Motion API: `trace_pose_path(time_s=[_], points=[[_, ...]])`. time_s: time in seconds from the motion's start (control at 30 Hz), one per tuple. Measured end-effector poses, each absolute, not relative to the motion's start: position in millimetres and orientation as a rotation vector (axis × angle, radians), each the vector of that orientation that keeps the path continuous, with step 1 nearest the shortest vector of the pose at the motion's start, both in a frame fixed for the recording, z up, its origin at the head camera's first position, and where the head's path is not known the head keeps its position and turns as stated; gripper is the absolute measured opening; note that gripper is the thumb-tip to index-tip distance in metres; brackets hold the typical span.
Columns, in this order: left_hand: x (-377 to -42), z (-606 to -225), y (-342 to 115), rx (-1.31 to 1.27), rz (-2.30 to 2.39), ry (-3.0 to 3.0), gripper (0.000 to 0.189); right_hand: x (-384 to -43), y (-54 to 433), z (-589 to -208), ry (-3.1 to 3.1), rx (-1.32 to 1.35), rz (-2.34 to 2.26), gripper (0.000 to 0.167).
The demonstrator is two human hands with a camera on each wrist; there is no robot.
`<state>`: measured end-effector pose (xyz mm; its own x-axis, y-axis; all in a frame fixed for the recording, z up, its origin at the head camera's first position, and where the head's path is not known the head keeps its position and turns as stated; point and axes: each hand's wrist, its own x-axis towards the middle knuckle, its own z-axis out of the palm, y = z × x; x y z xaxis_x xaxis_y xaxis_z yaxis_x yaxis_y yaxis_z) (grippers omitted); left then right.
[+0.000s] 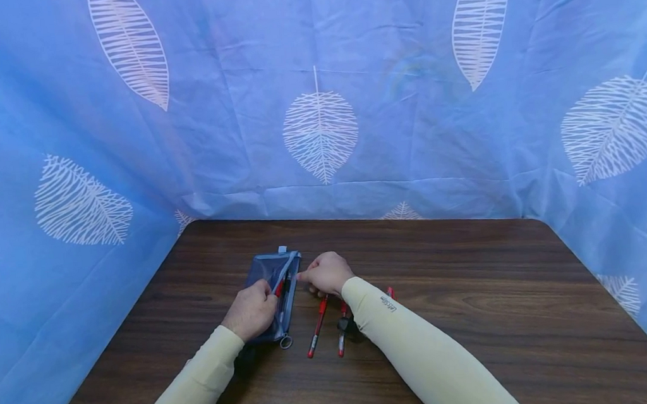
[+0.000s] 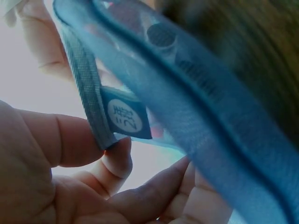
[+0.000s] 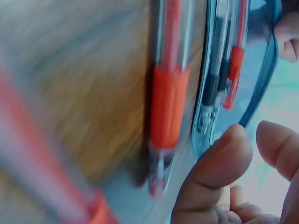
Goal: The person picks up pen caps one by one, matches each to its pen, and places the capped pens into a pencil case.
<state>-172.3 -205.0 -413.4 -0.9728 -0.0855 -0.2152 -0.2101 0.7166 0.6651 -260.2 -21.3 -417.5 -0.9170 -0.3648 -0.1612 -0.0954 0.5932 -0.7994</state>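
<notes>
My left hand (image 1: 252,309) pinches one opening edge of a blue mesh zip pouch (image 1: 261,268), holding its mouth apart. A small printed tag (image 2: 125,116) shows near the pinching thumb in the left wrist view. Inside the pouch lie a red pen (image 3: 235,70) and black pens (image 3: 212,79). My right hand (image 1: 326,273) is at the pouch's right edge. Its thumb and forefinger are a little apart, with nothing between them in the right wrist view. Beneath that hand, red pens (image 1: 318,329) lie on the table.
A metal ring (image 1: 286,342) hangs at the pouch's near end. A small black object (image 1: 343,325) lies by the second red pen (image 1: 341,345). Another red tip (image 1: 390,292) shows past the right sleeve. The dark wooden table (image 1: 479,291) meets a blue leaf-patterned curtain (image 1: 410,144) behind.
</notes>
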Motion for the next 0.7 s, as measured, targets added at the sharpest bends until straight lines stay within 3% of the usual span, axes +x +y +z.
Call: trace_pose_path(time_s=[0.7], points=[[-172,-414,-202,-0.265,1.047,2.781,0.016,-269,61,-408,2.507,-0.151,-1.379,0.028]])
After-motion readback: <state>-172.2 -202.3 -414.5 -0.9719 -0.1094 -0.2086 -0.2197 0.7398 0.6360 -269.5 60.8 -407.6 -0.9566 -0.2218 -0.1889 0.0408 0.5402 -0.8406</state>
